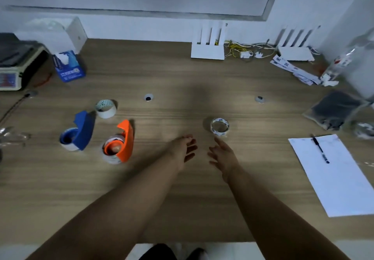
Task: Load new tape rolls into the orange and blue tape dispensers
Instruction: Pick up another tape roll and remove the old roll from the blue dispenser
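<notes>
Tape dispensers stand on the counter (182,73) to the left of both hands, and neither hand is on them. The left hand (183,150) has its fingers (191,141) loosely spread and holds nothing. The right hand (222,154) is the same, its fingers (219,142) straight and slack, with the tips just short of a thin printed tape ring (220,127) that stands apart from them. Whether either palm touches the wood I cannot tell.

Left of the left hand is the orange dispenser (126,140) with a roll seated in it. Farther left is the blue dispenser (84,130), also with a roll in it. Just behind the blue one lies a white tape roll (106,109) on its side.

Well off to the right, a sheet of paper (340,176) carries a pen (320,152). At the back of the counter are a tissue pack (67,66) and two white routers (208,45).
</notes>
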